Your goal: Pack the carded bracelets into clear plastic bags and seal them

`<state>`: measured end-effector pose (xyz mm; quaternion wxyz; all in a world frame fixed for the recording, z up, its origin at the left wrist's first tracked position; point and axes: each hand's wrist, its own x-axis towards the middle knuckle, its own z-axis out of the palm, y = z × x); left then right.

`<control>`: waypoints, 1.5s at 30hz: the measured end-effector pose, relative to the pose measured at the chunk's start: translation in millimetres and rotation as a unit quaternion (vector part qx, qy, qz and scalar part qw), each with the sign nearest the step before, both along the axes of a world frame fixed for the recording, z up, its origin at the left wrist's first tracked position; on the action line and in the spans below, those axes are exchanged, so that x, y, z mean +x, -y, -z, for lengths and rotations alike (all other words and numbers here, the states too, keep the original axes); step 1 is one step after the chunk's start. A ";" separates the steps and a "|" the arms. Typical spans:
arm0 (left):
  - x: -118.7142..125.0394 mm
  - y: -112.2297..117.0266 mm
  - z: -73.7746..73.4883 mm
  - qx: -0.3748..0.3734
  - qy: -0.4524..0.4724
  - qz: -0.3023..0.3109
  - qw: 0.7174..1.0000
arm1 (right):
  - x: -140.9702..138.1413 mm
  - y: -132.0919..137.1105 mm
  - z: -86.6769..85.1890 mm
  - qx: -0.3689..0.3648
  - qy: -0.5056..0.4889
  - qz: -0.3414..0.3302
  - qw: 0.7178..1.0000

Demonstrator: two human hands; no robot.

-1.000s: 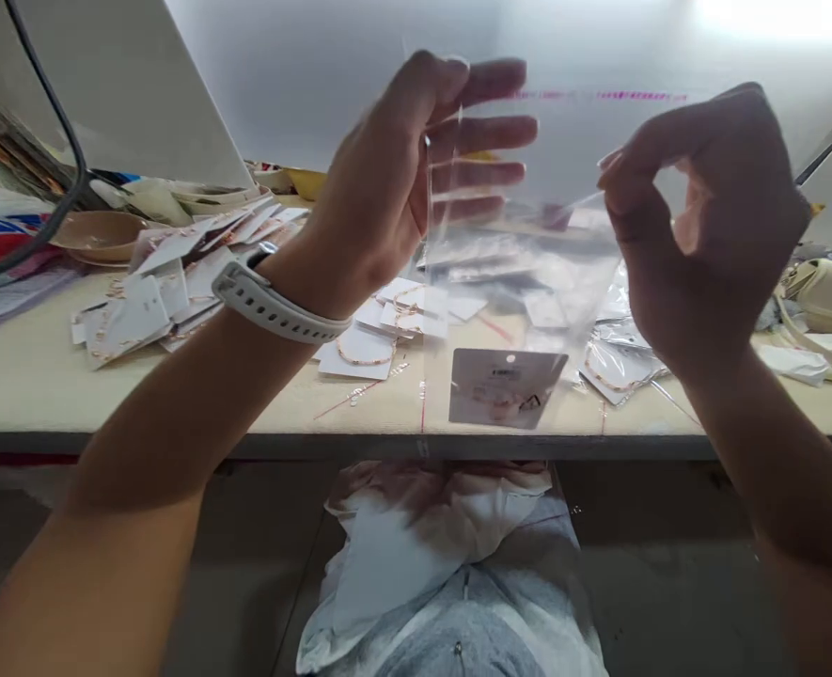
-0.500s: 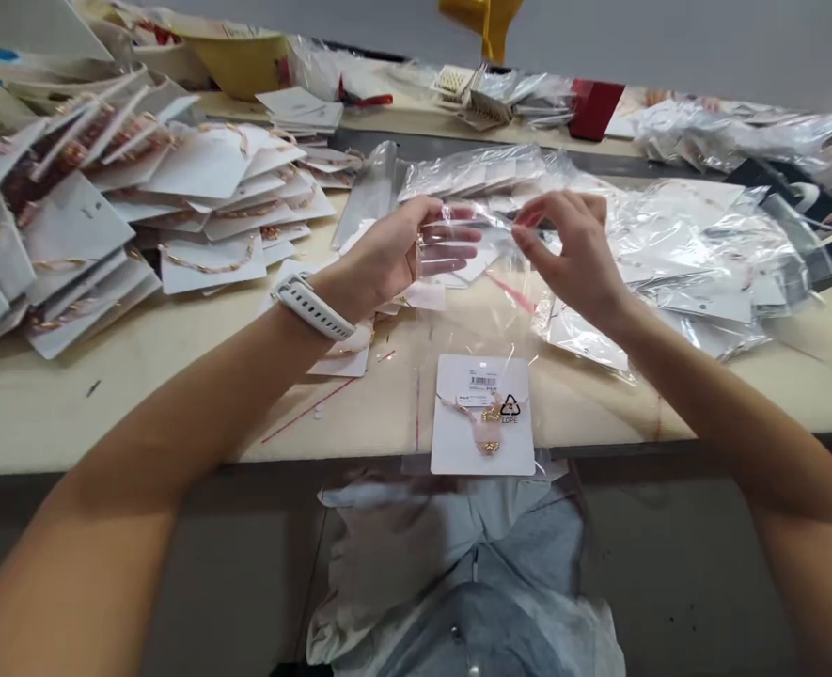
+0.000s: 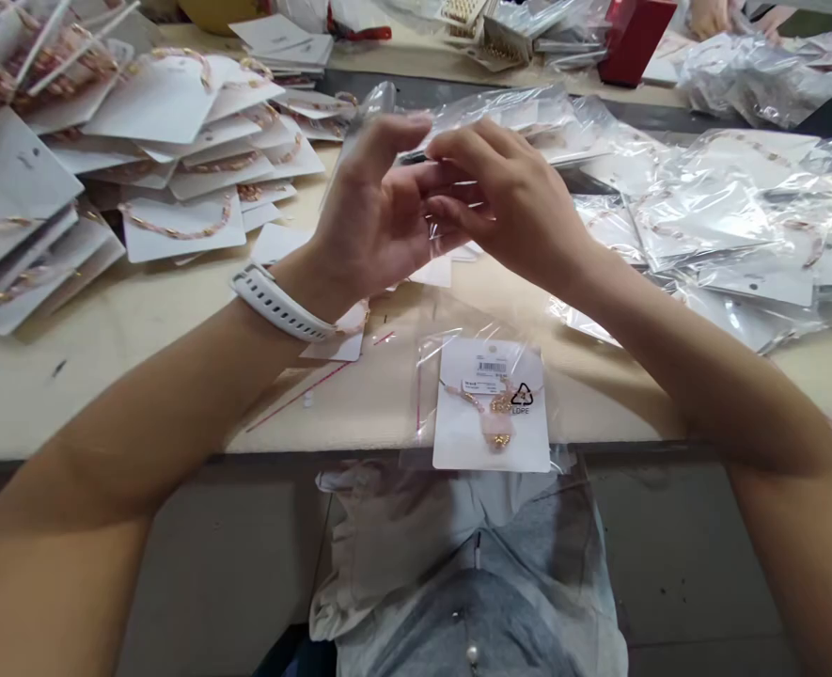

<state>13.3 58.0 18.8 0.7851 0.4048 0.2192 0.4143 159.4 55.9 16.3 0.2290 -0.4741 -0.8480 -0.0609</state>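
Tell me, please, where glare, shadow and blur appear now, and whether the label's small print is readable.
Head view: glare streaks the bagged cards at right; head view: the floor lies dim; head view: left hand and right hand look slightly soft; head view: the label's small print is unreadable.

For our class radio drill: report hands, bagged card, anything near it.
Left hand open. Right hand overlapping it in view, grip unclear. Bagged card at table front edge. Bagged pile farther right.
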 end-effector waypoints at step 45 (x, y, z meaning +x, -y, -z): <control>-1.7 19.4 11.1 0.128 -0.196 0.008 0.972 | 26.9 9.2 -23.4 0.030 0.020 -0.048 0.998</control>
